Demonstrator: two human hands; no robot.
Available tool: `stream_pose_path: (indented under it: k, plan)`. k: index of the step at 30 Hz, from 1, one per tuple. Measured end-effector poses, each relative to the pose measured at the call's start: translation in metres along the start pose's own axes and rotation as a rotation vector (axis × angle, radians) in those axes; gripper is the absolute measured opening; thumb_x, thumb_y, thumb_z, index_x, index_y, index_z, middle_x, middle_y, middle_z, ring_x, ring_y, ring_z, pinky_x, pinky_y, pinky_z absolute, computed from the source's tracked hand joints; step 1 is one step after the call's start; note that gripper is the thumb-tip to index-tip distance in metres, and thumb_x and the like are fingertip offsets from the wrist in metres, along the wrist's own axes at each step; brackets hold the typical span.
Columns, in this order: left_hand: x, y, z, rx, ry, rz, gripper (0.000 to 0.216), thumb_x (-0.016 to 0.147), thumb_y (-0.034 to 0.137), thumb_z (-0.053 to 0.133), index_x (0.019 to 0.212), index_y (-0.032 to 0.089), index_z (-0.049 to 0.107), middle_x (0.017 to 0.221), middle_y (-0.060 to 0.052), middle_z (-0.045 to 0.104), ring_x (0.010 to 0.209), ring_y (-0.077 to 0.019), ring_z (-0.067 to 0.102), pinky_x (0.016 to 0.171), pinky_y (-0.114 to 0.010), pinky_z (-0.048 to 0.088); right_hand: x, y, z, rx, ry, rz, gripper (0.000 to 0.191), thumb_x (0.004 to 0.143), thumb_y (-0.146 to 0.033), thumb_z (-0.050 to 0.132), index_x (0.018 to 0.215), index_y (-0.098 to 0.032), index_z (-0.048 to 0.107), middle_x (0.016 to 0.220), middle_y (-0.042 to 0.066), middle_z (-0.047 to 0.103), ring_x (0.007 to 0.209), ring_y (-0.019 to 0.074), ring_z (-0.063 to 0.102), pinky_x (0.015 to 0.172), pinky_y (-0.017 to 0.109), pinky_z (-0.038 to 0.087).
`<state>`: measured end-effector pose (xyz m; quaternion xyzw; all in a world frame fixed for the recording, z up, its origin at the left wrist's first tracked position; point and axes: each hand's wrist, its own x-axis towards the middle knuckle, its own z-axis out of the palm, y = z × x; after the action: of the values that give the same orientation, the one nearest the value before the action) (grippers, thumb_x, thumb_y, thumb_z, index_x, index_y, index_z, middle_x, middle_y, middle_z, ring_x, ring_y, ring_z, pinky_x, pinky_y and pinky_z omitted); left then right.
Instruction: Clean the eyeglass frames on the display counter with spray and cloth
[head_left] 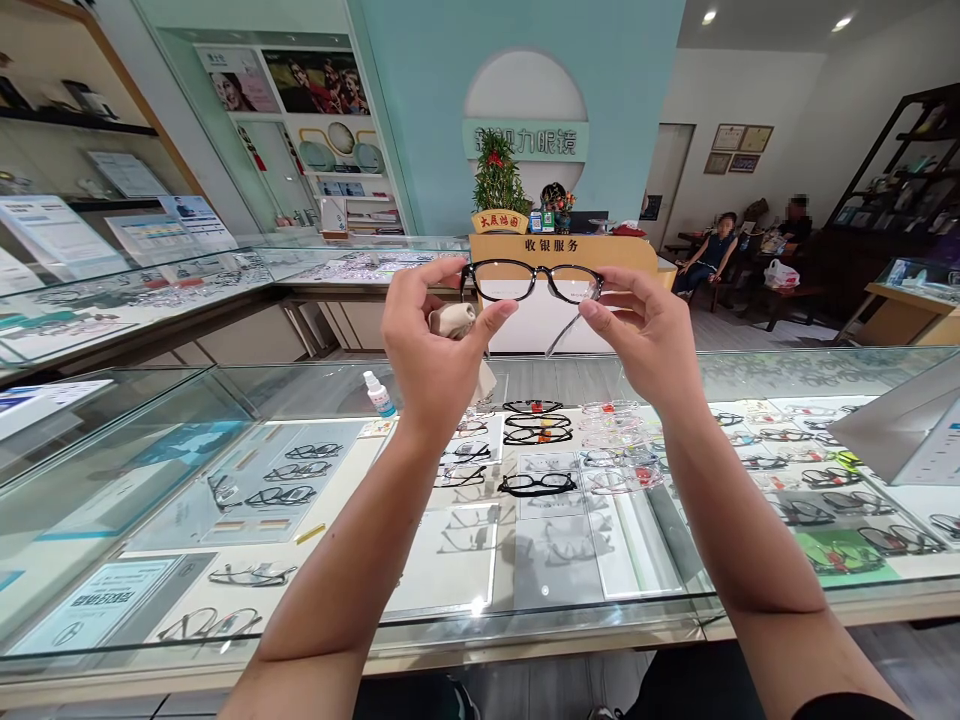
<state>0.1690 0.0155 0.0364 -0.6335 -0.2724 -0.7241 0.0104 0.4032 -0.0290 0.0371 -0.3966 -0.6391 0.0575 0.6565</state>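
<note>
A pair of black-framed eyeglasses (537, 270) is held up level in front of me, above the glass counter. My left hand (439, 335) grips the frame's left end between thumb and fingers. Tucked in the same hand is a beige cloth (454, 320), part of which hangs below the palm. At the other end of the frame, my right hand (641, 330) pinches the rim and hinge area. One temple arm slants down near my right thumb. Through the clear lenses the cashier desk shows.
Several eyeglasses (537, 484) lie in rows on the glass display counter (360, 625). A small spray bottle (379, 393) stands at its far side. Behind is the cashier desk (491, 247) with a potted plant (497, 175). Two people sit at the back right. A white stand (911, 440) rests at right.
</note>
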Motion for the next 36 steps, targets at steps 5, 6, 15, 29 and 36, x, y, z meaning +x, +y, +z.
stream_pose_path:
  k: [5,6,15,29,36]
  plan:
    - [-0.001,-0.002,0.001,0.035,0.033,0.023,0.065,0.080,0.076,0.089,0.121,0.028,0.075,0.115,-0.008,0.072,0.099,-0.0251,0.072,0.078,-0.039,0.059,0.000,-0.001,0.000,0.007,-0.018,0.016,0.051,0.090,-0.061,0.087,0.128,-0.029,0.079,0.123,0.008,0.084,0.108,0.0240,0.083,0.094,0.043,0.071]
    - [-0.001,-0.002,0.001,0.046,0.039,0.033,0.065,0.080,0.077,0.088,0.121,0.029,0.075,0.114,-0.008,0.072,0.098,-0.0250,0.072,0.077,-0.039,0.060,0.000,-0.001,0.000,0.005,-0.022,0.018,0.051,0.090,-0.062,0.087,0.128,-0.029,0.079,0.123,0.008,0.084,0.108,0.0243,0.083,0.094,0.043,0.071]
    - [0.001,-0.006,0.000,0.085,0.022,0.069,0.061,0.082,0.074,0.088,0.124,0.031,0.076,0.115,-0.008,0.072,0.104,-0.0271,0.074,0.081,-0.040,0.062,-0.001,0.002,0.001,-0.106,-0.004,-0.090,0.043,0.097,-0.057,0.081,0.132,-0.031,0.075,0.125,0.007,0.083,0.111,0.0244,0.081,0.095,0.045,0.070]
    - [0.003,-0.008,0.000,0.069,-0.033,0.033,0.052,0.087,0.069,0.087,0.123,0.031,0.079,0.115,-0.009,0.079,0.098,-0.0256,0.075,0.075,-0.039,0.060,-0.004,-0.009,0.000,-0.194,0.062,-0.160,0.039,0.099,-0.052,0.079,0.133,-0.033,0.073,0.128,0.007,0.080,0.110,0.0269,0.079,0.094,0.048,0.066]
    - [0.003,-0.009,0.000,0.012,-0.030,0.027,0.055,0.083,0.068,0.090,0.121,0.029,0.081,0.112,-0.008,0.080,0.095,-0.0246,0.074,0.075,-0.038,0.059,-0.005,-0.012,0.000,-0.207,0.077,-0.181,0.037,0.099,-0.049,0.080,0.131,-0.031,0.073,0.126,0.007,0.080,0.108,0.0258,0.078,0.092,0.045,0.064]
